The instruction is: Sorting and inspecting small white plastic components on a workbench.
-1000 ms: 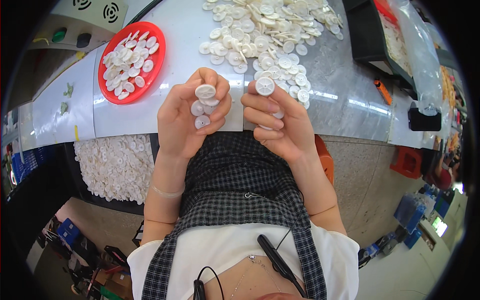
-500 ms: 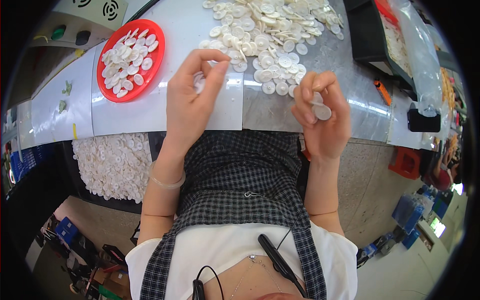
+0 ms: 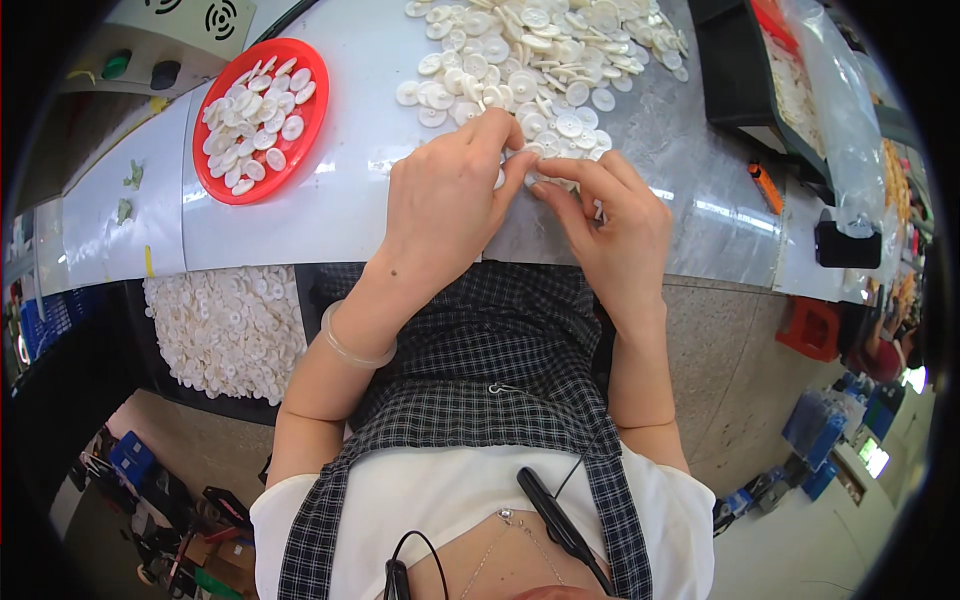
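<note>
My left hand point(image 3: 448, 190) and my right hand point(image 3: 615, 222) meet fingertip to fingertip over the front of the table. Curled left fingers hold a small round white plastic disc point(image 3: 499, 180), mostly covered by the hand. Between the right fingers, edges of a white disc point(image 3: 598, 209) show; how many discs are in either hand is hidden. Just beyond the fingertips spreads a loose pile of white discs point(image 3: 520, 85), some with a raised centre. To the left, an oval red tray point(image 3: 318, 120) carries several similar discs.
A container of many white discs point(image 3: 225, 330) sits below the table edge at left. Behind the tray stands a grey machine point(image 3: 100, 50) with knobs. Right: a black bin point(image 3: 735, 80), an orange-handled tool point(image 3: 766, 187), a black phone-like object point(image 3: 848, 242) and a red stool point(image 3: 810, 328).
Both hands have come together, the left moving right and the right moving left. Earlier they were apart, each with white discs in its fingers.
</note>
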`<action>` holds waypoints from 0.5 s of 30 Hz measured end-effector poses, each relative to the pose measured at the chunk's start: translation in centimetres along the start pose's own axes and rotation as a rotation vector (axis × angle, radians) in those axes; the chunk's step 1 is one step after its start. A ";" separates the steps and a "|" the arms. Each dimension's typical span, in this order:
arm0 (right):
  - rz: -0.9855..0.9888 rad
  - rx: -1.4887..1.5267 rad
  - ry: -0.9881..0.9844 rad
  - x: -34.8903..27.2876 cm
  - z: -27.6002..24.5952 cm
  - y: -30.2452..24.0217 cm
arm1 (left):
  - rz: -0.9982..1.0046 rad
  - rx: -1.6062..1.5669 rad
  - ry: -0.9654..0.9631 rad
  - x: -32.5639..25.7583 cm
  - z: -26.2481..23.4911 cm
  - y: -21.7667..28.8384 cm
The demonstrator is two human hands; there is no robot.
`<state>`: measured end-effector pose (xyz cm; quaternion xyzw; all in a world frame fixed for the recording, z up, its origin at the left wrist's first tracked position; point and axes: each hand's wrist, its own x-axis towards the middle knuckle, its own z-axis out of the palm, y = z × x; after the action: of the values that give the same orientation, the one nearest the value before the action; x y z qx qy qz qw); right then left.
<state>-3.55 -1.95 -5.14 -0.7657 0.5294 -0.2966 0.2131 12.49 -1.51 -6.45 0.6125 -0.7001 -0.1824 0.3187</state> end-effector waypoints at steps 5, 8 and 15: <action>-0.082 -0.035 -0.012 -0.2 0.6 0.3 | -0.002 -0.163 0.020 -0.6 -0.6 -0.8; -0.059 0.034 -0.057 -0.1 0.5 0.1 | -0.288 -0.801 -0.099 -1.2 -2.2 -1.5; 0.236 0.793 -0.161 -0.1 -0.2 -0.7 | -0.368 -1.375 -0.221 -2.1 -3.0 -1.8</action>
<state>-3.23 -1.62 -4.60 -0.5794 0.4401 -0.3899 0.5645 15.90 0.58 -5.91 0.3594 -0.3403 -0.6936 0.5234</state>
